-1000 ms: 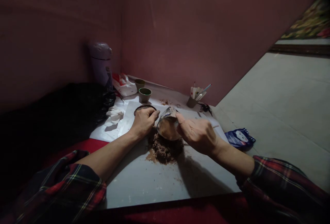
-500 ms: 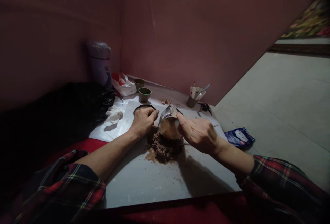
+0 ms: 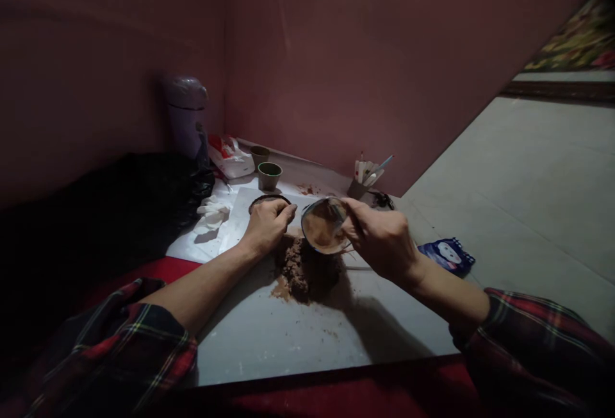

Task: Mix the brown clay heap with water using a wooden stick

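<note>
A cup (image 3: pixel 323 229), its inside coated brown, is tilted with its mouth towards me. My right hand (image 3: pixel 379 235) is closed round its right side. Below it a crumbly brown mound (image 3: pixel 295 270) lies on the white board (image 3: pixel 269 347), with damp brown smears around it. My left hand (image 3: pixel 271 222) is closed at the near edge of a dark-rimmed round container (image 3: pixel 263 199). My fingers hide most of that container, so its contents do not show.
Behind the board stand two small pots (image 3: pixel 270 177), a white and red plastic bag (image 3: pixel 233 158) and a holder with brushes and sticks (image 3: pixel 365 181). On the left are a crumpled white glove (image 3: pixel 213 213), a black bag (image 3: pixel 158 193) and a purple flask (image 3: pixel 186 117). A blue packet (image 3: pixel 446 256) lies right.
My right hand has moved slightly right and turned the cup, so more of its brown inside faces me and more of the mound shows. My left hand has stayed in place.
</note>
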Demonstrator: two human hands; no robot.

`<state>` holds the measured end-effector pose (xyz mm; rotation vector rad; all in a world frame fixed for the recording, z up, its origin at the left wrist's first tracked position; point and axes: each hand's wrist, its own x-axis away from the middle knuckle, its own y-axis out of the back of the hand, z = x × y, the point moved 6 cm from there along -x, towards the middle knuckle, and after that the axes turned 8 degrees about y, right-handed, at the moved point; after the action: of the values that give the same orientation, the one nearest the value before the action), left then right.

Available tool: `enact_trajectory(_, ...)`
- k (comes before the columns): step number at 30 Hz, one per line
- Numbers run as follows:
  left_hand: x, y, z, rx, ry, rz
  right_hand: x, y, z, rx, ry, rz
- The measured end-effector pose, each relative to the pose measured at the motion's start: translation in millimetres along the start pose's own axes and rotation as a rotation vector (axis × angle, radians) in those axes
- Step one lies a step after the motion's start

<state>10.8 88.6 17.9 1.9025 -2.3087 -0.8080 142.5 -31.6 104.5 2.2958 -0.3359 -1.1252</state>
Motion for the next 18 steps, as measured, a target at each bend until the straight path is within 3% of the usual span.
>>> enact_trajectory(3,-0.1,-0.6,1.9,0.012,0.012,0.007,-0.5,1.2,-15.0,-0.148,-0.211,-0.012)
enact_trajectory(9,0.0,-2.1,2.9,0.032,0.016,0.017,0.4,-3.3,-36.5,-0.669,-0.702,0.040)
enact_trajectory(13,0.6,-2.6,2.4,0.037,0.015,0.028,-1.6,-7.3,-42.6,-0.812,-0.841,0.050)
enact_trajectory(18,0.6,-1.5,3.2,0.046,0.026,0.024,-4.0,-30.5,-70.5,-0.687,-0.905,-0.003)
